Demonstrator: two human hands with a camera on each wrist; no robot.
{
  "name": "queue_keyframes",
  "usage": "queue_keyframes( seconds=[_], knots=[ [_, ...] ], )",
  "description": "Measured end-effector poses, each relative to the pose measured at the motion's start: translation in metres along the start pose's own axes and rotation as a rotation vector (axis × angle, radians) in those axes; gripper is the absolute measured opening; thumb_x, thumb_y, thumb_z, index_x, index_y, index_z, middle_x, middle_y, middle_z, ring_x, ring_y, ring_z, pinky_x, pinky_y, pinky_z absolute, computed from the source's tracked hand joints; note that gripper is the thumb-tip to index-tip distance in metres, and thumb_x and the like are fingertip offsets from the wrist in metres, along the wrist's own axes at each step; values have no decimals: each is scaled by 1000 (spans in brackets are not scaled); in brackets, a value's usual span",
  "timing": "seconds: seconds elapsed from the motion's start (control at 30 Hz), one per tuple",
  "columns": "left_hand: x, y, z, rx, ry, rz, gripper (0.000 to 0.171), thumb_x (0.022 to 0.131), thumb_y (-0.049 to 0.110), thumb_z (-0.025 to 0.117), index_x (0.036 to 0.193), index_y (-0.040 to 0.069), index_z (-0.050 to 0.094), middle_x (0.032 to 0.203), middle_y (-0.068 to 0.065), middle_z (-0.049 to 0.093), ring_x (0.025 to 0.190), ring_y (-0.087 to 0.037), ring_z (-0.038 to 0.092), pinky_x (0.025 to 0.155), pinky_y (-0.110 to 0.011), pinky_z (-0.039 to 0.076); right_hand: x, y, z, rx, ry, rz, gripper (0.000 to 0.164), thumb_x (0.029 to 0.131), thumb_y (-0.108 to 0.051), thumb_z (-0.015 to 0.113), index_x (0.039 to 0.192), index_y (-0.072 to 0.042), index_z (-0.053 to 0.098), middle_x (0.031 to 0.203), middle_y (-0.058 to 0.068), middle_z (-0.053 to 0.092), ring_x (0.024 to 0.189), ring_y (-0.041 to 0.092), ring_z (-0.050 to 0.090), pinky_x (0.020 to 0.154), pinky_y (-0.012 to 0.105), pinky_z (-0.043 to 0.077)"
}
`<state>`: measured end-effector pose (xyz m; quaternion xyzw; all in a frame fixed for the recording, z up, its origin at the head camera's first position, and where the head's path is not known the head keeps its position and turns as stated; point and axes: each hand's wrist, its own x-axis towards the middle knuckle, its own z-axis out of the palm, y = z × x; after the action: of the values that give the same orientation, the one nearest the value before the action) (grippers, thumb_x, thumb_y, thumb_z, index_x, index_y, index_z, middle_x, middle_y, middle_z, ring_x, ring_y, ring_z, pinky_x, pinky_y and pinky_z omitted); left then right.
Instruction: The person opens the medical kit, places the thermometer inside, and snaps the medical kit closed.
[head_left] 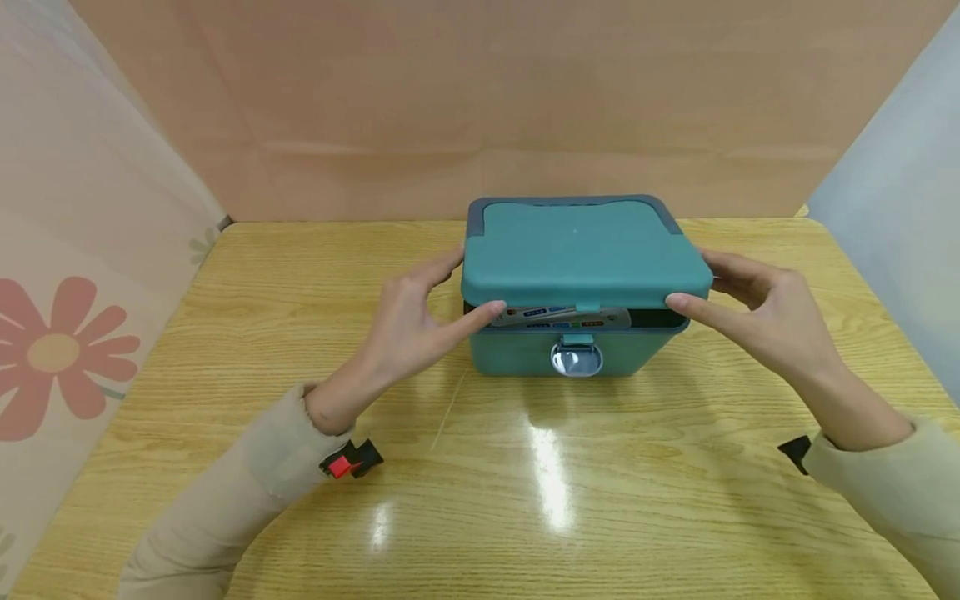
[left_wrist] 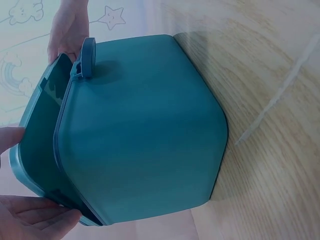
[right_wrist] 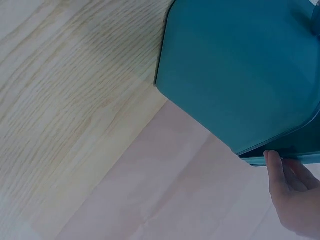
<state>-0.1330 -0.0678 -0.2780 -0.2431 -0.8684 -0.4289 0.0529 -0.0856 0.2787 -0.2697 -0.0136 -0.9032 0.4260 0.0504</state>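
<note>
A teal storage box [head_left: 517,354] stands on the table with its lid [head_left: 577,258] tilted up a little at the front. My left hand [head_left: 408,325] grips the lid's left side, thumb at the front corner and fingers along the side edge. On the opposite side my right hand [head_left: 783,321] holds the lid the same way, thumb at the front right corner. Through the front gap shows a pale packet with coloured print [head_left: 555,316] inside the box. The clear round latch [head_left: 577,358] hangs on the box front, unhooked from the lid.
The box sits toward the back of the wood-grain table [head_left: 525,517], near a peach backdrop [head_left: 480,100]. A flower-printed panel [head_left: 60,350] borders the left side and a pale panel [head_left: 900,208] the right. Black straps show at both cuffs.
</note>
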Motion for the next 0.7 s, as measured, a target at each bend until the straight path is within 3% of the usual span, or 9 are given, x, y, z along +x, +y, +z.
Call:
queue_keyframes(
  seconds=[0.23, 0.7],
  knots=[
    [-3, -3, 3, 24, -3, -7, 78, 81, 40, 75, 143, 7, 44, 143, -10, 48, 133, -25, 45, 104, -46, 42, -3, 3, 0, -11, -40, 19, 62, 84, -25, 75, 141, -24, 50, 131, -16, 55, 109, -12, 50, 80, 5, 39],
    [-7, -8, 8, -12, 17, 36, 82, 76, 33, 81, 142, 3, 45, 141, -13, 50, 130, -26, 49, 101, -45, 45, -7, 8, 5, -28, -35, -30, 66, 80, -21, 79, 139, -26, 51, 132, -14, 56, 106, -12, 52, 80, 5, 38]
  ],
)
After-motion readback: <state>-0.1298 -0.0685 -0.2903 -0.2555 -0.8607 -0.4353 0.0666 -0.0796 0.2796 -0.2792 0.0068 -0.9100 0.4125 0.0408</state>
